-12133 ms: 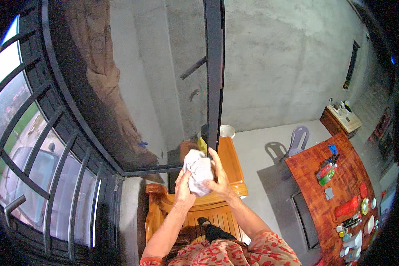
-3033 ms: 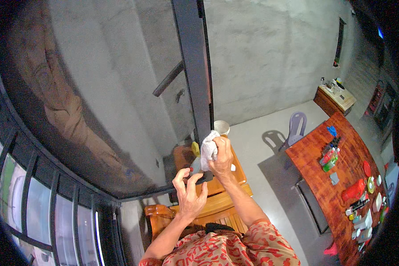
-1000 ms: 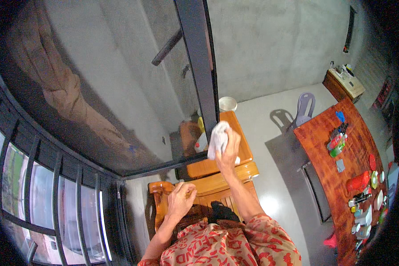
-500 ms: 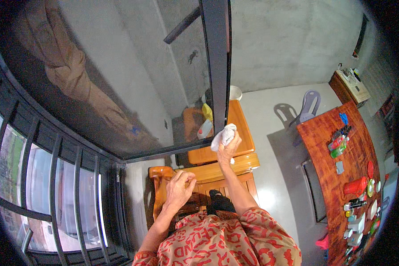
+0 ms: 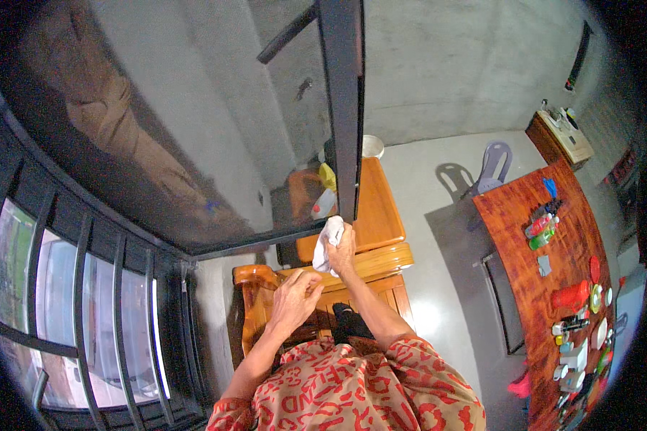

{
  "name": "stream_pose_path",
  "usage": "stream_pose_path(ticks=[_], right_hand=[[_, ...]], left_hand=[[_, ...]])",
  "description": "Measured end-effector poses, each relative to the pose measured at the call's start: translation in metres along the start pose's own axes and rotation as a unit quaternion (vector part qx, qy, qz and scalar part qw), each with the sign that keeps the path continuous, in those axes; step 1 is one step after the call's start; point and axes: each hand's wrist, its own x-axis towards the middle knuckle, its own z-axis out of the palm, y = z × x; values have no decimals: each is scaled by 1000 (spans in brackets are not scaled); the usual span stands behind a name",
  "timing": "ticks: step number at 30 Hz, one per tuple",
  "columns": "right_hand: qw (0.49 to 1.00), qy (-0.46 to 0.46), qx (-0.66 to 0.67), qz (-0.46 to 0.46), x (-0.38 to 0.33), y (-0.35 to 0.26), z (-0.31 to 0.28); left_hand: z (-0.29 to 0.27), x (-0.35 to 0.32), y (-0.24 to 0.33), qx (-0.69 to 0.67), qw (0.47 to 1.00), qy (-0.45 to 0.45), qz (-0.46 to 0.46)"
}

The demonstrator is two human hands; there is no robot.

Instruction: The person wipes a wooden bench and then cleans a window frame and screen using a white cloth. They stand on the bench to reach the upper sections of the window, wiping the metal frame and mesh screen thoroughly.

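Right hand [image 5: 343, 248] of mine grips white cloth [image 5: 331, 241], pressed at black window frame [image 5: 341, 108] corner. Left hand [image 5: 293, 298] loosely curled, holding nothing, above wooden chair [image 5: 377, 260].

Red-brown table [image 5: 525, 237]: bottles [image 5: 543, 228], cups [image 5: 598, 334], clutter.

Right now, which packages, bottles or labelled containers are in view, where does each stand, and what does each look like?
Red and green bottles: lying side by side on the red-brown wooden table, far end.
Red cylindrical container: same table, right edge.
Small white boxes: table's near end, clustered.
Labels too small to make out.
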Motion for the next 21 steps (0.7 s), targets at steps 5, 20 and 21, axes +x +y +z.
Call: stream_pose_path(ticks=[5,20,21], right_hand=[[995,47,-67,-50,3,-9,5],[985,-140,-48,-94,-45,-27,101],[967,-189,-85,-152,-50,-22,112]], left_hand=[[-9,-2,-6,4,1000,-1,-6],[-25,-49,-47,29,984,25,-173],[-26,-50,-54,18,984,32,-176]])
